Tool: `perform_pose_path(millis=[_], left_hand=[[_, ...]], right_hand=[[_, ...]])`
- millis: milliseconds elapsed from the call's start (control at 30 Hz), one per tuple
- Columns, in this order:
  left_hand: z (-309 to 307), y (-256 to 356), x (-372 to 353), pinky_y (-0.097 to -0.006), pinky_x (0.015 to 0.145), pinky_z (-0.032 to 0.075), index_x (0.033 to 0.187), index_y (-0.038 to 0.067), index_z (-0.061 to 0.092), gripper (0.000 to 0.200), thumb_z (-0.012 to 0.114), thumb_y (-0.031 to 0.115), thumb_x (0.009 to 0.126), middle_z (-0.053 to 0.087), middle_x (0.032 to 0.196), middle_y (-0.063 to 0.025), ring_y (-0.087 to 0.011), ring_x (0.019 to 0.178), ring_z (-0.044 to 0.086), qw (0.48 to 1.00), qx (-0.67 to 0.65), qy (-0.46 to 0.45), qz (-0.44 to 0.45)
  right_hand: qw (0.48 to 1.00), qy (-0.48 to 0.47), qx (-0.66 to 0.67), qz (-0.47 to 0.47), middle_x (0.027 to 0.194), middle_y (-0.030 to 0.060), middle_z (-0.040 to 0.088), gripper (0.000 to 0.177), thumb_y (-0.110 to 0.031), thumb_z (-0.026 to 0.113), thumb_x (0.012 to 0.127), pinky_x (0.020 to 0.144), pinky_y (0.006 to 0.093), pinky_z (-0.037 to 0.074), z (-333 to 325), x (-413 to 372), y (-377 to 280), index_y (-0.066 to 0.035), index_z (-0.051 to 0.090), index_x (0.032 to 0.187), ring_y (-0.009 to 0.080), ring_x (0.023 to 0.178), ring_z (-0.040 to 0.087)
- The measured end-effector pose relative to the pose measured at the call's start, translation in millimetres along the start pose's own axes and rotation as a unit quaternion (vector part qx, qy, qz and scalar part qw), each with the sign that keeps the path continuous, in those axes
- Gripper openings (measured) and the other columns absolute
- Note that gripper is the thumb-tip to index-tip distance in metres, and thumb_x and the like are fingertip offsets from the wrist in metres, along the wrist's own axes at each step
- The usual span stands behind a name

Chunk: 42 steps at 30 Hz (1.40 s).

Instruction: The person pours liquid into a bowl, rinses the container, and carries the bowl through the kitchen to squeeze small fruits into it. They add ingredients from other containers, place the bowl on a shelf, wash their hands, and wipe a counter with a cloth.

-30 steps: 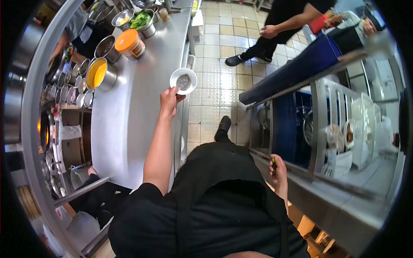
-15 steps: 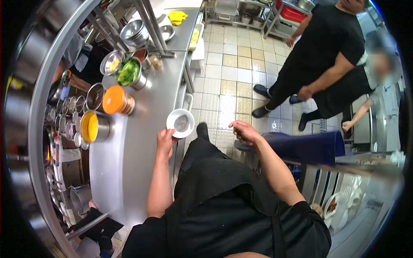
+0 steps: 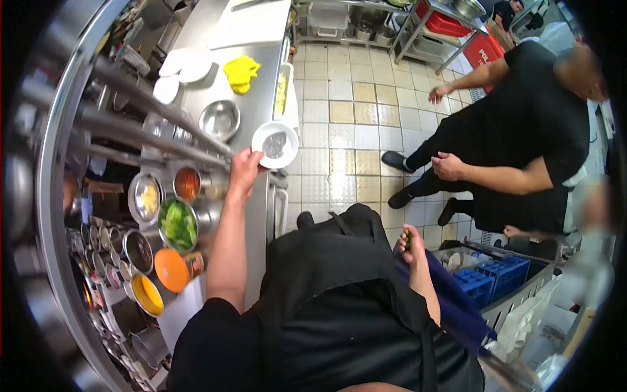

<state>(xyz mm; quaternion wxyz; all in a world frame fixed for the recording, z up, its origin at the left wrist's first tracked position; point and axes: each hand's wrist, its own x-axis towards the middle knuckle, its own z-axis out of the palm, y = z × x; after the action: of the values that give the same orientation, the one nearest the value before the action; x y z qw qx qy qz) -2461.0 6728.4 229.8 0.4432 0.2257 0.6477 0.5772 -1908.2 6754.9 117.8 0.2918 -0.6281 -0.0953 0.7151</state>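
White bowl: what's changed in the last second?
The person walked on along the steel counter: the white bowl, in the left hand, is now level with the empty steel bowl, with the greens tub and orange-lidded tub behind. The right hand swung forward, then back to the side. Unchanged: both grips, bowl and small dark item.

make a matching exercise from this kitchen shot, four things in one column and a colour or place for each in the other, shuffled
Things
1. white bowl
2. cloth
3. tub lid
4. crate

Colour or place
A. blue, low down at the person's right
B. yellow, lying on the steel counter
C. orange, next to the container of greens
D. held at its rim in the grip of the left hand

Pairs: 1-D, 2-B, 3-C, 4-A
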Motion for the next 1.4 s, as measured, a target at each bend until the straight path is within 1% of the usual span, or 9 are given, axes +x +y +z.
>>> perform_pose_path(millis=[267,467,533,767,1000,1167,1233,1333,1400], left_hand=[[65,64,216,-0.0331,0.073,0.057,0.112,-0.003,0.059,0.029,0.058,0.014,0.089,0.068,0.095,-0.0113,-0.0184,0.078,0.067,0.992,-0.096,0.068,0.034],[85,88,307,-0.0339,0.072,0.057,0.117,-0.004,0.055,0.033,0.057,0.013,0.088,0.067,0.098,-0.0137,-0.0212,0.077,0.067,0.982,-0.128,0.136,-0.006],[87,94,332,-0.0337,0.073,0.057,0.117,-0.004,0.055,0.033,0.057,0.013,0.088,0.067,0.098,-0.0137,-0.0215,0.079,0.068,0.979,-0.142,0.149,0.008],[66,111,459,-0.0365,0.079,0.056,0.119,-0.003,0.055,0.033,0.054,0.011,0.090,0.064,0.105,-0.0137,-0.0227,0.087,0.067,0.973,-0.118,0.196,-0.033],[28,116,620,-0.0317,0.073,0.059,0.120,-0.007,0.056,0.037,0.059,0.013,0.089,0.066,0.094,-0.0134,-0.0186,0.074,0.066,0.974,-0.075,0.207,-0.052],[23,142,643,-0.0299,0.069,0.059,0.126,-0.005,0.055,0.050,0.065,0.031,0.093,0.067,0.090,-0.0139,-0.0180,0.070,0.066,0.977,-0.025,0.186,-0.104],[31,171,623,-0.0290,0.061,0.058,0.128,-0.002,0.056,0.059,0.065,0.044,0.093,0.068,0.087,-0.0142,-0.0161,0.062,0.064,0.945,0.095,0.267,-0.166],[5,159,604,-0.0277,0.051,0.050,0.125,-0.004,0.057,0.062,0.059,0.050,0.095,0.068,0.086,-0.0152,-0.0135,0.054,0.058,0.927,0.094,0.352,-0.092],[-1,161,592,-0.0259,0.056,0.049,0.118,-0.003,0.062,0.057,0.055,0.050,0.098,0.067,0.084,-0.0117,-0.0119,0.057,0.057,0.909,0.053,0.411,-0.047]], right_hand=[[0.996,-0.070,-0.047,-0.006,0.071,-0.0007,0.049,0.025,-0.037,0.049,0.102,0.042,0.0255,0.034,93,102,-119,-0.015,0.059,0.108,0.0110,0.050,0.043],[0.943,-0.218,-0.232,-0.096,0.067,-0.0032,0.048,0.025,-0.038,0.049,0.101,0.039,0.0233,0.036,278,217,-281,-0.015,0.059,0.104,0.0083,0.050,0.046],[0.955,-0.235,-0.180,-0.030,0.069,-0.0031,0.050,0.032,-0.043,0.046,0.102,0.041,0.0230,0.035,351,249,-332,-0.013,0.058,0.106,0.0082,0.051,0.045],[0.883,-0.438,-0.169,0.007,0.084,0.0029,0.056,0.030,-0.027,0.044,0.101,0.043,0.0229,0.036,586,246,-448,-0.007,0.056,0.120,0.0089,0.055,0.043],[0.863,-0.477,-0.164,0.015,0.095,0.0062,0.060,0.031,-0.021,0.048,0.101,0.044,0.0200,0.039,686,257,-496,-0.004,0.052,0.126,0.0087,0.060,0.047],[0.848,-0.511,-0.140,0.022,0.090,0.0042,0.057,0.031,-0.028,0.052,0.102,0.047,0.0203,0.040,734,270,-523,-0.003,0.053,0.121,0.0083,0.061,0.047],[0.829,-0.540,-0.143,0.043,0.088,0.0035,0.056,0.032,-0.028,0.051,0.103,0.047,0.0209,0.040,764,284,-532,-0.001,0.053,0.121,0.0082,0.060,0.046],[0.796,-0.572,-0.170,0.103,0.086,0.0025,0.054,0.036,-0.030,0.050,0.103,0.047,0.0218,0.039,814,303,-539,0.001,0.054,0.122,0.0083,0.060,0.044],[0.777,-0.575,-0.201,0.159,0.088,0.0037,0.055,0.039,-0.029,0.049,0.103,0.047,0.0218,0.039,853,311,-542,0.002,0.054,0.126,0.0086,0.062,0.044]])
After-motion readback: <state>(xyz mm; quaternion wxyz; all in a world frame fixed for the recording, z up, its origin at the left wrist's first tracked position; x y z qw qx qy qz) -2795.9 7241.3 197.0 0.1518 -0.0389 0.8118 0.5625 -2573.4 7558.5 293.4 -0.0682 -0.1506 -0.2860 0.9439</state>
